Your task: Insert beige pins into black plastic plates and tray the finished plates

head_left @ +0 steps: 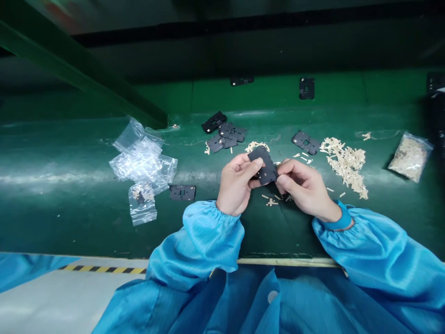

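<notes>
Both of my hands meet over a green conveyor belt (69, 199). My left hand (235, 184) is closed round a flat black plastic plate (264, 164), thumb on its top face. My right hand (303, 188) pinches the plate's lower right corner with its fingers curled. Small beige pieces (271, 201) lie scattered on the belt just under my hands. Blue sleeves cover both forearms.
More black plates lie in a pile (225, 133), one alone (305, 142), another near the front (182, 192). A heap of beige pieces (346, 163) and a full bag (410, 156) sit at right. Empty clear bags (142, 164) lie at left. A green beam (86, 74) slants above.
</notes>
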### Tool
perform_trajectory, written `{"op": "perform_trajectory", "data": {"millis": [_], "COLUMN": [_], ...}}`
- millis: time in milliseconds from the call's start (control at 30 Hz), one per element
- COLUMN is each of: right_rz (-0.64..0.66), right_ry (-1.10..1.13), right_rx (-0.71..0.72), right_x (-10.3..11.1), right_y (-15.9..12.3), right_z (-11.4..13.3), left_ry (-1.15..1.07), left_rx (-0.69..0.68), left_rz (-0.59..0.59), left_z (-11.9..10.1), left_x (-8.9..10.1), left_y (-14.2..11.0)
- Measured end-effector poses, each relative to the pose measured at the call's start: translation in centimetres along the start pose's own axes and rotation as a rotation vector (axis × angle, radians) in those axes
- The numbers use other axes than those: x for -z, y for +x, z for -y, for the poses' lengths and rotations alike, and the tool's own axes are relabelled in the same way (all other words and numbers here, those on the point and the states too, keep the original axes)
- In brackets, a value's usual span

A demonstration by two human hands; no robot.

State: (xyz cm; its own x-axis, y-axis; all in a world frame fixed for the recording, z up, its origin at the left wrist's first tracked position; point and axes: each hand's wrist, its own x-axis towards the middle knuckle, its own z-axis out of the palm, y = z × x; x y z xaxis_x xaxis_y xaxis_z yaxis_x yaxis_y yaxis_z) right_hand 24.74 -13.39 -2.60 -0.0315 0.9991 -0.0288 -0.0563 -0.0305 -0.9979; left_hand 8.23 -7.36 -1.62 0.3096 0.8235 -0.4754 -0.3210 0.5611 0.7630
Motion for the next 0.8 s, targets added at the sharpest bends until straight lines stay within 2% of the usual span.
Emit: {"op": "perform_trajectory", "data": {"millis": [100, 233, 433, 600, 800], "right_rz": [-0.054, -0.09, 0.075, 0.133, 0.031], "right_ry": [-0.144, -0.244, 0.02, 0.135, -0.044], "right_rx": [0.123, 0.168, 0.024, -0.085, -0.051], "right_x": [-0.3, -0.3, 0.7, 0.8, 0.8], "right_y": [-0.3, -0.3, 0.1, 0.4, 0.7], "right_z": [-0.4, -0.3, 0.1, -0.2, 0.7], "left_ry": [-0.037, -0.047, -0.014, 0.038, 0.162], "left_rx": [0.005, 0.007, 0.033, 0.067, -0.12], "left_rz": [0.0, -0.001, 0.056, 0.147, 0.006], "left_z": [0.0, 0.0, 0.0, 0.0, 0.1], "left_x": [-0.2, -0.3, -0.2, -0.1, 0.3], "left_y": [-0.2, -0.3, -0.3, -0.3, 0.0]}}
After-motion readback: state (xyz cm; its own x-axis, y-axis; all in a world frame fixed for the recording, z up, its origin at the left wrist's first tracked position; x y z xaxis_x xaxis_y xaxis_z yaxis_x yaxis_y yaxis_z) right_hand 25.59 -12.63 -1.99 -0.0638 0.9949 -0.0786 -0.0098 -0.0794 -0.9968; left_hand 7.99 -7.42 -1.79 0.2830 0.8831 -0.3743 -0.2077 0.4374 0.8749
